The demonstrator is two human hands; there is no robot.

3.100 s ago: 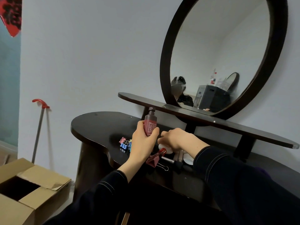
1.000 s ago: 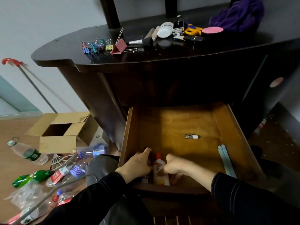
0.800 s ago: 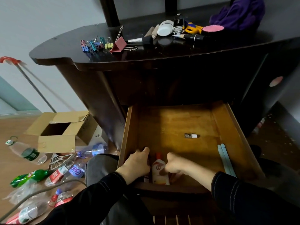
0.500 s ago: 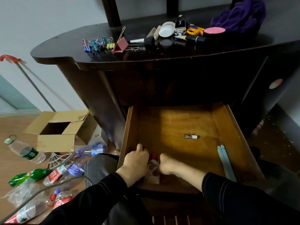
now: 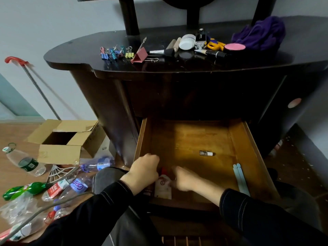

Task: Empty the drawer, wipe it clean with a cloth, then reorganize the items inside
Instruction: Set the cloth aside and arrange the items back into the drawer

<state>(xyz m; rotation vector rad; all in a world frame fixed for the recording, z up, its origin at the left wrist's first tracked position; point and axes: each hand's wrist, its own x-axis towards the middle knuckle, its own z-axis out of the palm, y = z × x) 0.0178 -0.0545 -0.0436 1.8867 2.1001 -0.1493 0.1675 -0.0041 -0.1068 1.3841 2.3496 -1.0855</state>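
The wooden drawer (image 5: 248,139) stands pulled out under the dark dressing table (image 5: 71,57). Both hands are at its near left corner. My left hand (image 5: 143,173) curls over a dark red bottle (image 5: 148,190) lying there. My right hand (image 5: 184,180) grips a white bottle with a red cap (image 5: 163,187) right beside it. A small nail polish bottle (image 5: 205,153) lies mid-drawer, and two pale blue strips (image 5: 240,178) lie along the right wall. The purple cloth (image 5: 260,32) sits on the tabletop at the right.
On the tabletop lie several binder clips (image 5: 115,53), a red clip (image 5: 140,55), a brush, a jar, scissors and a pink compact (image 5: 234,47). A cardboard box (image 5: 65,141) and several plastic bottles (image 5: 24,162) are on the floor at the left, by a red-handled pole (image 5: 35,86).
I have looked down from the mirror to the open drawer. The dark red bottle came down into the drawer's near left corner. Both hands have closed in around the white bottle.
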